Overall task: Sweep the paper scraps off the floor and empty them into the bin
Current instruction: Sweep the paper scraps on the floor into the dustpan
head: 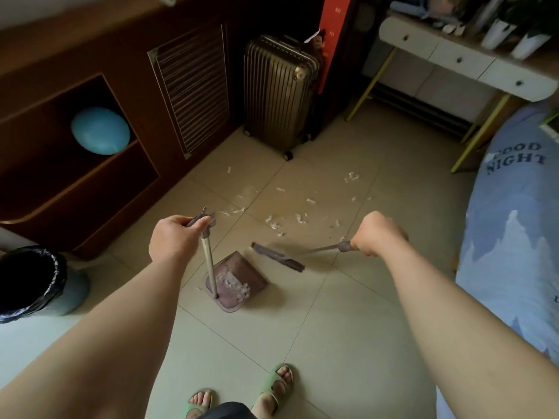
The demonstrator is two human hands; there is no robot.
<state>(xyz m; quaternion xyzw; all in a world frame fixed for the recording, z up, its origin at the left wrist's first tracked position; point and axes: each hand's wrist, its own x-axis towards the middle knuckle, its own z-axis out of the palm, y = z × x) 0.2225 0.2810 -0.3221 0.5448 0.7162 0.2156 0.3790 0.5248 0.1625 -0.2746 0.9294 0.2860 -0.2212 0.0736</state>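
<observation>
Nearest to us, on this side of the dustpan (242,266), we see two feet in green slippers (276,385) on the tiled floor. The dustpan lies flat with its mouth turned away from us, and a small heap of white scraps (236,286) sits inside against its back wall. Its metal pole (209,261) rises from the back edge. Above the dustpan, the left hand (172,237) curls its fingers round the grip at the top of the pole.

Just right of the dustpan's mouth we see the broom (279,259), its head blurred and low over the tiles; we cannot tell whether it touches the pan. Farther right, the right hand (378,234) is closed in a fist round the end of the broom's handle.

Beyond the dustpan, more paper scraps (273,222) lie scattered across the floor. Well left of the dustpan stands the bin (57,276), lined in black. Far beyond the dustpan, a gold ribbed suitcase (278,92) stands upright beside a dark wooden cabinet (193,92).
</observation>
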